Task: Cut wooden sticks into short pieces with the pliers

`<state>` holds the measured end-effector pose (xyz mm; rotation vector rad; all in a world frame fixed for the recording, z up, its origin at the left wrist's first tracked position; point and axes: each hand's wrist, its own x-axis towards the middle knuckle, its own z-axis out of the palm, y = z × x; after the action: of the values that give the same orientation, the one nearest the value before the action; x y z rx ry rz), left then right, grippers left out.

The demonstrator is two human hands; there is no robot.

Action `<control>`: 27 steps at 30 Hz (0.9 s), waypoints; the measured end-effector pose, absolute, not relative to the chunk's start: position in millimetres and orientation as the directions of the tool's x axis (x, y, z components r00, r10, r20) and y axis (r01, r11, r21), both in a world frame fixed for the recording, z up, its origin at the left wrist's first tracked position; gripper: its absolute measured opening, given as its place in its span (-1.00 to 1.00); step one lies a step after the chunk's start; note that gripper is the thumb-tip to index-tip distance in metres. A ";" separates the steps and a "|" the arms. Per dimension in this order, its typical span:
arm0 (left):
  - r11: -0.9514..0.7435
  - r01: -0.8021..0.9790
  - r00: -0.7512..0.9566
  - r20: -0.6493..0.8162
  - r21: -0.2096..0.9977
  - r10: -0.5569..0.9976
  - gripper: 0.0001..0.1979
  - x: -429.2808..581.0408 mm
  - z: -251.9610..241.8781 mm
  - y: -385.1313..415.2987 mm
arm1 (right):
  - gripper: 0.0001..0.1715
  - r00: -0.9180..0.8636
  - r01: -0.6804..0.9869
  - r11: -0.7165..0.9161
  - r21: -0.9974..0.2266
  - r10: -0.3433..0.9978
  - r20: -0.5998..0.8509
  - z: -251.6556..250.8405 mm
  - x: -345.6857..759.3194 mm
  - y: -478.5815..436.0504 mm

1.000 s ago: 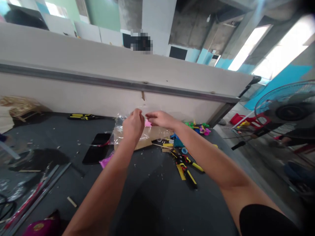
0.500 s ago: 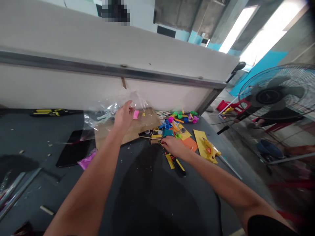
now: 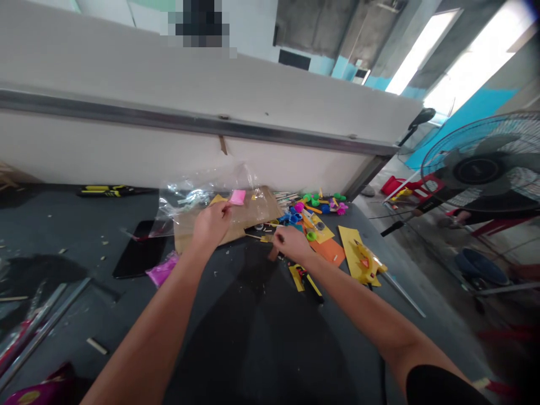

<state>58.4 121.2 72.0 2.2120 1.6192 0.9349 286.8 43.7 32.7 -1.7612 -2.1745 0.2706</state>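
Observation:
My left hand [image 3: 211,223] is closed over the brown cardboard sheet [image 3: 253,214], its fingertips pinched just below a small pink piece [image 3: 237,196]; what it grips is too small to make out. A crumpled clear plastic bag [image 3: 189,194] lies over the cardboard's far side. My right hand [image 3: 290,243] rests on the dark table [image 3: 261,337] beside the cardboard, fingers curled in a pinch on a small brown stick-like piece [image 3: 273,254] among loose bits.
Coloured plastic parts [image 3: 320,203], yellow and orange foam sheets [image 3: 358,256], and a yellow-black cutter [image 3: 310,281] lie right of the hands. A black phone [image 3: 135,256], pink scrap [image 3: 162,269] and yellow-black tool [image 3: 109,191] lie left. A partition wall [image 3: 169,140] runs behind; a fan [image 3: 485,169] stands at right.
My left hand has come down from the bag onto the cardboard. My right hand dropped from the pink piece to the table and then shifted left toward the cardboard's edge.

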 end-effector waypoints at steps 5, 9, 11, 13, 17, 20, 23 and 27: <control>-0.485 0.603 0.415 0.270 0.633 0.869 -0.65 91.2 75.3 101.5 | -0.67 -0.162 0.810 0.194 -0.554 0.981 0.107 48.7 294.9 55.6; -0.533 0.524 0.596 0.161 0.664 0.787 -0.68 108.2 65.7 91.3 | -0.60 -0.202 0.626 0.144 -0.766 0.979 0.018 50.3 289.9 62.1; -0.475 0.583 0.521 0.146 0.659 0.841 -0.70 103.2 60.3 94.7 | -0.56 -0.158 0.708 0.118 -0.696 0.987 0.006 49.9 293.7 63.6; -0.386 0.631 0.406 0.139 0.673 0.904 -0.70 91.1 57.1 100.8 | -0.64 -0.118 0.802 0.111 -0.587 0.993 0.026 49.1 302.1 62.5; -0.278 0.605 0.303 0.107 0.746 0.947 -0.70 66.8 59.7 107.8 | -0.52 -0.214 0.892 0.199 -0.405 0.977 0.008 43.2 314.1 52.6; -0.241 0.542 0.324 0.064 0.805 0.944 -0.72 63.2 63.6 105.2 | -0.31 -0.289 0.928 0.283 -0.242 0.957 0.013 33.9 306.8 47.2; -0.216 0.489 0.367 0.025 0.845 0.930 -0.75 69.1 63.9 100.8 | -0.25 -0.269 0.944 0.276 -0.181 0.961 0.060 23.9 290.4 48.6; -0.225 0.415 0.398 0.046 0.882 0.916 -0.76 71.1 59.3 98.5 | -0.51 -0.271 0.926 0.285 -0.247 0.958 0.089 16.1 272.6 54.0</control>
<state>71.1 98.5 59.3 1.8134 1.1534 0.7493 272.6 54.0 16.1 -1.7430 -2.3326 0.2141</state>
